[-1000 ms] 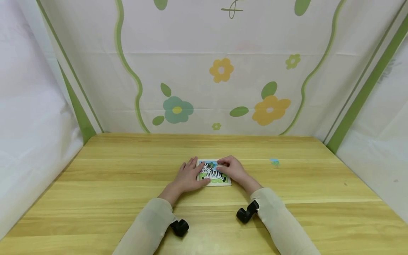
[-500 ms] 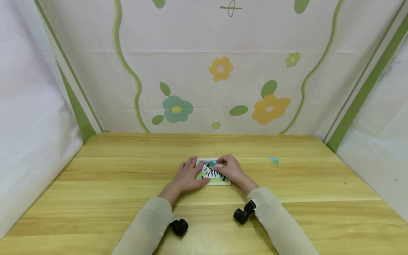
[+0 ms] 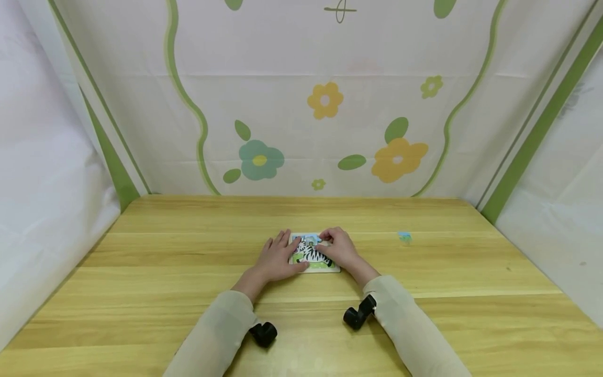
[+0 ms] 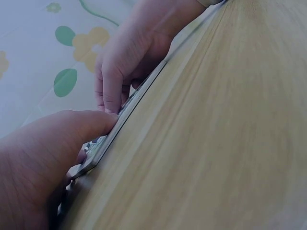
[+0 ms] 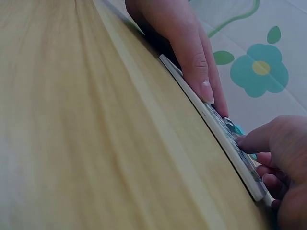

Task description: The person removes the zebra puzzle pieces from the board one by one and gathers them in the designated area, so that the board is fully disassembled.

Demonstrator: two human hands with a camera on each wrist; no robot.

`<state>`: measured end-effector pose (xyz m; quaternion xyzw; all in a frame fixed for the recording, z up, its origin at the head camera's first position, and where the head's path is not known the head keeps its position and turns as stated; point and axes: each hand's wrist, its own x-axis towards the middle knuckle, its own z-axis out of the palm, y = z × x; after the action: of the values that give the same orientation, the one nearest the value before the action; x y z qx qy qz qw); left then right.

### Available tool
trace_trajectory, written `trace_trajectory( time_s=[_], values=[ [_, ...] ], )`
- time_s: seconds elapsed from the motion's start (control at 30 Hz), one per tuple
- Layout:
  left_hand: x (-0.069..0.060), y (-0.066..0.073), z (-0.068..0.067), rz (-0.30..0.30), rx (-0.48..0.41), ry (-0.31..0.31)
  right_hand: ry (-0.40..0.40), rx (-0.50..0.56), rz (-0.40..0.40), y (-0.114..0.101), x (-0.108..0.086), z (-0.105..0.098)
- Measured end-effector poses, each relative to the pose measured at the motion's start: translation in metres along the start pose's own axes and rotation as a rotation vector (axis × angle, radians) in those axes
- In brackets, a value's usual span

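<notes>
A: Item one, with position?
B: One thin, flat, pale-rimmed picture-puzzle board (image 3: 325,270), bearing a black-and-white striped zebra print (image 3: 316,255). It lies flat on the yellow wood-grain table (image 3: 188,293), between the two hands.

A: State of the hands?
B: Left hand (image 3: 277,261): fingers spread and fairly straight, laid over the board's left side, thumb on the near rim. Right hand (image 3: 340,248): thumb and fingers drawn narrow above the far right part of the board; they appear to pinch a small blue-edged puzzle piece (image 3: 312,239), largely covered by the fingers.

A: Loose parts?
B: One small, irregular blue-and-green puzzle piece (image 3: 404,237), on the table to the right, well apart from the board.

A: Handling notes?
B: Judged light and stiff, wood or thick card; exact material cannot be told. The smooth face may let fingertips slip, and the board could skid if not steadied. Best held by its rim; pieces by opposite edges, since their narrow tabs look the most fragile part.

A: Orientation?
B: Zebra's head to the left, rump to the right, hooves toward the person. Long axis appears left to right, though the slanted view shortens depth.
</notes>
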<state>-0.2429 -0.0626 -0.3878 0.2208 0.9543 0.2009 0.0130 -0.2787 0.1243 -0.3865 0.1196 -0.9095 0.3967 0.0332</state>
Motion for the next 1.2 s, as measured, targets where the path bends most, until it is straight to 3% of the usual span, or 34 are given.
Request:
trace_trajectory(
  time_s=[0.4,0.6,0.9,1.2],
  values=[
    [-0.0004,0.0001,-0.0009,-0.016,0.015,-0.013,0.002,0.086,0.006,-0.0005,0.0003,0.0018],
    [-0.0008,0.0002,-0.0006,-0.021,0.012,-0.014,0.009,0.125,-0.051,0.0004,-0.0006,0.0017],
    [-0.0010,0.0040,-0.0007,-0.009,-0.001,-0.015,-0.003,0.082,-0.110,0.0058,-0.0007,0.0018],
    [0.0011,0.0056,0.0001,-0.009,-0.002,-0.017,-0.014,0.039,-0.095,0.0053,-0.0011,-0.0010]
  ],
)
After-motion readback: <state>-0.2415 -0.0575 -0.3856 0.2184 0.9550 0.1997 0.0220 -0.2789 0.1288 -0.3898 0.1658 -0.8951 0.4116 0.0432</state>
